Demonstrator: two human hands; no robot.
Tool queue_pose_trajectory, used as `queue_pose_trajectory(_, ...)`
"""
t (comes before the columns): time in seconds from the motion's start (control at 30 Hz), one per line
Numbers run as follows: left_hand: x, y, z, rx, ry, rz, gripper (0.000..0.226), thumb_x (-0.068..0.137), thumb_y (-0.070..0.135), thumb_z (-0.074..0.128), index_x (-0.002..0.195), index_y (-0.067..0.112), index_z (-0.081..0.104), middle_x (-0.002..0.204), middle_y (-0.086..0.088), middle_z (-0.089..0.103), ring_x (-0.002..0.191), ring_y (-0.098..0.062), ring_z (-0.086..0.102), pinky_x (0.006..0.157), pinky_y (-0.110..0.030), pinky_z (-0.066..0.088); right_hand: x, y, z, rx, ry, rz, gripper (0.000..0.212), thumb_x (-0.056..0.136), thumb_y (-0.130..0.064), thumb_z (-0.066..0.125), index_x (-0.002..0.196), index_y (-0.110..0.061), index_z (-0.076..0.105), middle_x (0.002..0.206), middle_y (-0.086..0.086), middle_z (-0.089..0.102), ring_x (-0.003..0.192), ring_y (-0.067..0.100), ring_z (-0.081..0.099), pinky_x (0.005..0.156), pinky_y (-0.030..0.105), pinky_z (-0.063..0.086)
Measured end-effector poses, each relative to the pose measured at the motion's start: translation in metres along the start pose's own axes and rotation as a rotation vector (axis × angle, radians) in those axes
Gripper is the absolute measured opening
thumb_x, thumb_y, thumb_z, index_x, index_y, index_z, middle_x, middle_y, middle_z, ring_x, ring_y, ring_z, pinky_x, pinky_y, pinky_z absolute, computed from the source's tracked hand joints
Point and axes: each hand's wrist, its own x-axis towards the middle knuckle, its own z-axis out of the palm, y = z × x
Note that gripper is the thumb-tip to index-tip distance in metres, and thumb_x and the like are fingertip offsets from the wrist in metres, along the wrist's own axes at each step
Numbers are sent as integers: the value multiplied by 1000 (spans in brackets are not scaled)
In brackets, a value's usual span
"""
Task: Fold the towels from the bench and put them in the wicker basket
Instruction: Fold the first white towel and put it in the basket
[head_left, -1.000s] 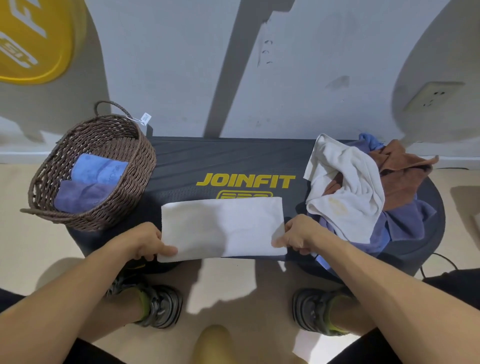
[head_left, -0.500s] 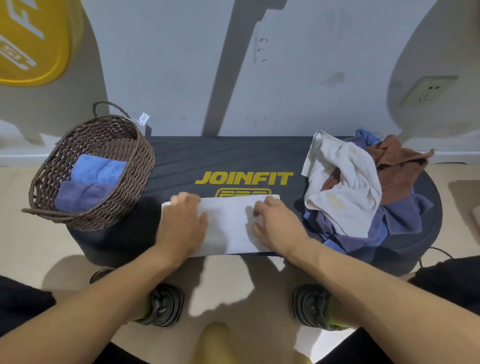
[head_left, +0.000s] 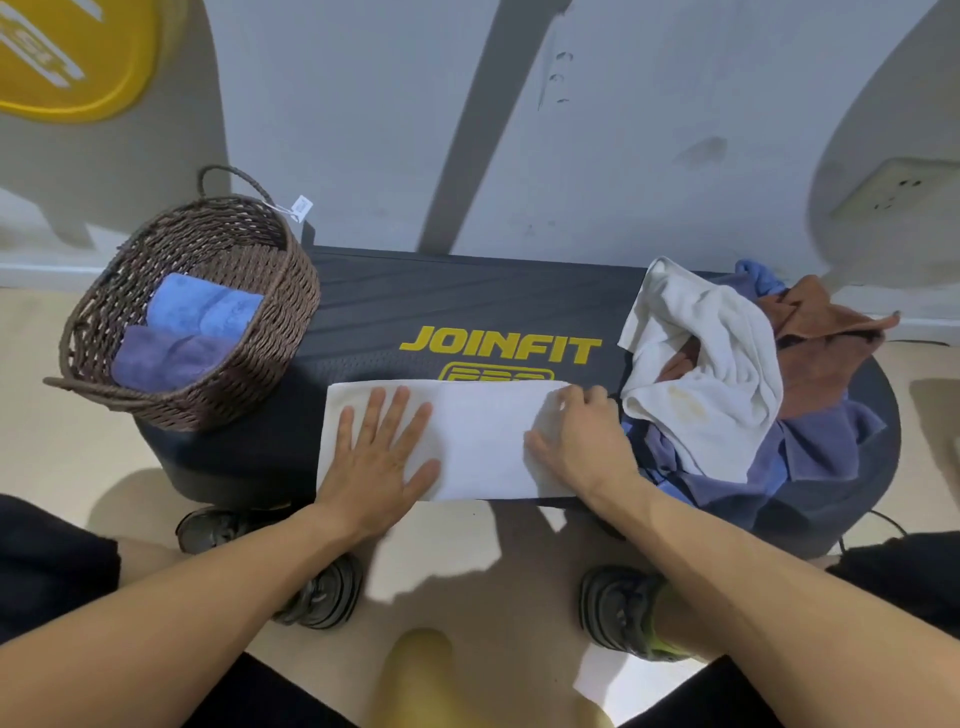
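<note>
1. Since half a second ago, your hands have slid apart along the white towel: your left hand has moved to its left part and your right hand to its right end.
2. The towel lies folded into a long strip across the front of the black bench, its far edge just covering the lower logo.
3. Your left hand presses flat, fingers spread wide, holding nothing.
4. Your right hand rests with fingers curled at the towel's right end; whether it pinches the cloth cannot be told.
5. Yellow lettering on the bench reads "JOINFIT"; the boxed mark below it is partly hidden and unreadable.
6. The wicker basket stands on the bench's left end, with a blue towel and a purple towel inside and a small white tag on its handle, print too small to read.
7. A heap of unfolded towels, white, brown and purple, sits on the right end.
</note>
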Motion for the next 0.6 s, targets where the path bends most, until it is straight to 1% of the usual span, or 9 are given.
queue_pose_trajectory(0.1,5,7,0,-21,-36,-18,75,87,65,-2,151,33,-24,155,2,-38,141,-24,-39,116,-53,-19,9,10,-7,-12,-86,135,58,83,-53,66,111,-3,56,112,13,63,103,30,60,76,31,42)
queue_pose_trajectory(0.17,9,16,-2,-52,-47,-42,75,91,60,14,154,30,-16,159,-2,-31,144,-28,-33,115,-56,-15,11,14,-8,18,-107,179,54,81,-55,69,102,-5,61,102,11,69,93,29,65,67,29,40)
queue_pose_trajectory(0.23,14,22,-7,-64,-69,-62,76,94,54,28,155,27,-8,162,-5,-22,147,-33,-24,115,-61,-7,12,14,-7,41,-131,205,52,80,-54,70,99,-6,64,98,10,70,89,28,66,65,29,41)
queue_pose_trajectory(0.37,20,19,-19,-87,-141,-50,76,95,53,36,155,29,-5,163,-5,-17,148,-34,-18,116,-61,0,16,5,-9,98,-211,254,43,83,-41,69,107,-6,65,105,11,69,96,30,65,68,30,45)
queue_pose_trajectory(0.43,20,16,-23,-112,-149,-43,76,96,55,38,156,31,-3,163,-3,-16,149,-32,-17,117,-59,0,16,0,-10,106,-210,204,28,82,-31,67,96,-7,64,96,10,69,90,29,65,65,28,44)
queue_pose_trajectory(0.47,19,15,-24,-122,-147,-41,76,96,55,39,156,32,-2,164,-2,-15,149,-31,-17,117,-58,1,16,-1,-11,136,-201,182,20,80,-28,68,84,-9,62,86,7,68,81,26,63,61,27,42)
queue_pose_trajectory(0.53,18,14,-25,-144,-131,-41,76,96,56,40,156,33,1,164,-1,-13,150,-30,-15,118,-57,1,16,-2,-12,277,-197,172,24,72,-23,73,66,-14,51,67,1,56,63,19,52,55,26,37)
queue_pose_trajectory(0.57,18,14,-25,-158,-121,-45,75,96,56,41,156,33,3,164,0,-12,150,-28,-15,118,-56,1,16,-1,-12,387,-221,189,29,70,-23,77,64,-16,50,65,1,53,61,17,48,55,26,37)
queue_pose_trajectory(0.6,17,14,-25,-169,-112,-51,75,96,56,42,156,34,4,164,0,-11,150,-27,-14,119,-55,1,17,2,-14,521,-265,230,31,70,-22,82,65,-15,52,67,1,56,62,16,51,55,25,39)
